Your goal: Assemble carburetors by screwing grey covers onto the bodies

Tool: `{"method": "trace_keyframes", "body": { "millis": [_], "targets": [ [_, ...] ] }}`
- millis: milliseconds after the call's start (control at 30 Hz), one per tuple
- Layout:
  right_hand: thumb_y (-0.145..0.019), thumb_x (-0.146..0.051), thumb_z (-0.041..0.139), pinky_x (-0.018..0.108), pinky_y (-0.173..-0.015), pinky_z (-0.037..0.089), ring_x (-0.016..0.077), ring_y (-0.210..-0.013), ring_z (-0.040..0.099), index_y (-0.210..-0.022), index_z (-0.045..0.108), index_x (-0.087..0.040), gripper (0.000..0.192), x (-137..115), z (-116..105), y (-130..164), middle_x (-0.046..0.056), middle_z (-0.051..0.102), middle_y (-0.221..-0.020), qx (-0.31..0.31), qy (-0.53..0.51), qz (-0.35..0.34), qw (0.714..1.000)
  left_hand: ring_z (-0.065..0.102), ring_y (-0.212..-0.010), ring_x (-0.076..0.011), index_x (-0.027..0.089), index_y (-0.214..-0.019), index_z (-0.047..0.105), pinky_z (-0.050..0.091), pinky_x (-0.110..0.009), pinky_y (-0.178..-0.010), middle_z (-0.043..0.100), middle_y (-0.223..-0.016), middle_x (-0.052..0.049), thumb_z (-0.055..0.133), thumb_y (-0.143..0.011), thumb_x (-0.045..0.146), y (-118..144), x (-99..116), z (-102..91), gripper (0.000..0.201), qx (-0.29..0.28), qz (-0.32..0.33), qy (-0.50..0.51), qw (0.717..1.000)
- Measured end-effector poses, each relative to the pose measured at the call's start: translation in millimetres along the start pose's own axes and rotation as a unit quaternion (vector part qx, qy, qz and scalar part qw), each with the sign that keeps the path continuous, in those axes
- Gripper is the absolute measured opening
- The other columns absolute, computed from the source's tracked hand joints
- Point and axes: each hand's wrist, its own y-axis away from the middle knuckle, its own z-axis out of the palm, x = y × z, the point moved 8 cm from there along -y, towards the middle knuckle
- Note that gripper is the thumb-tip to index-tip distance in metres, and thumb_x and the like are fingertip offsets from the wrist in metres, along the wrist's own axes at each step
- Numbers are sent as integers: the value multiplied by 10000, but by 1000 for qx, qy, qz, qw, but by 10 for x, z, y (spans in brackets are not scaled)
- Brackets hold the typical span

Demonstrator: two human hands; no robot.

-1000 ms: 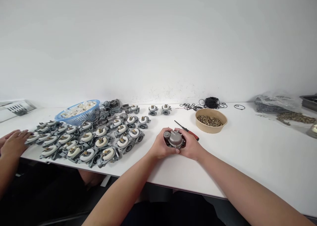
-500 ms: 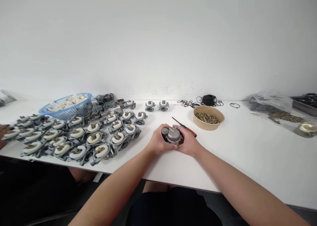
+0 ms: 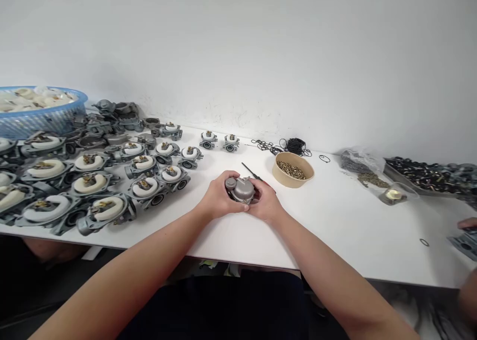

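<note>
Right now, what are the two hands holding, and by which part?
Both the left hand and the right hand clasp one grey metal carburetor by its opposite sides, its domed bowl facing up.

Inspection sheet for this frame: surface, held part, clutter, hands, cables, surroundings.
Surface: white table, mostly bare at the near right.
Held part: grey metal carburetor, resting on the table between both hands.
Clutter: rows of carburetor bodies with white floats at left; blue basket behind them; red-handled screwdriver partly hidden by the hands; paper bowl of brass parts; black O-rings; plastic bag of small parts; dark tray at far right.
Hands: left hand and right hand both closed around the carburetor.
Cables: nothing seen.
Surroundings: plain white wall; another person's hand at the right edge.
</note>
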Motion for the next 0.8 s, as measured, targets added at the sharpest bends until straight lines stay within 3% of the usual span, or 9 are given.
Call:
{"method": "trace_keyframes", "body": {
  "millis": [367, 567, 700, 800],
  "targets": [
    [-630, -270, 796, 361, -864, 569, 272, -1027, 663, -1253, 558, -190, 672, -69, 4, 18, 89, 664, -1168, -23, 19, -12, 999, 654, -858, -244, 190, -1122, 546, 518, -339, -749, 680, -967, -52, 898, -470, 270, 10, 21, -1, 745, -5, -11, 12, 1000],
    [-616, -139, 629, 349, -849, 560, 257, -1058, 630, -1236, 592, -228, 628, -134, -231, 31, 66, 622, -1242, 16, 121, -17, 992, 650, -794, -218, 191, -1096, 548, 502, -302, -689, 682, -922, -42, 911, -463, 283, 22, 26, 7, 736, -3, -28, 6, 1000],
    [-717, -161, 552, 402, -866, 526, 257, -1020, 616, -1281, 555, -206, 566, -10, -523, -17, 92, 624, -1208, 89, 248, 42, 964, 665, -839, -234, 199, -1129, 530, 519, -320, -726, 691, -952, -49, 918, -479, 279, 26, -5, 13, 761, -8, -27, 8, 1000],
    [-758, -203, 575, 431, -875, 483, 300, -1050, 593, -1215, 587, -194, 457, 76, -635, -56, 117, 631, -1175, 94, 348, 89, 928, 674, -838, -238, 199, -1122, 525, 532, -333, -735, 691, -949, -49, 922, -479, 281, 21, -42, 14, 760, -6, -31, 21, 999]
  ]
}}
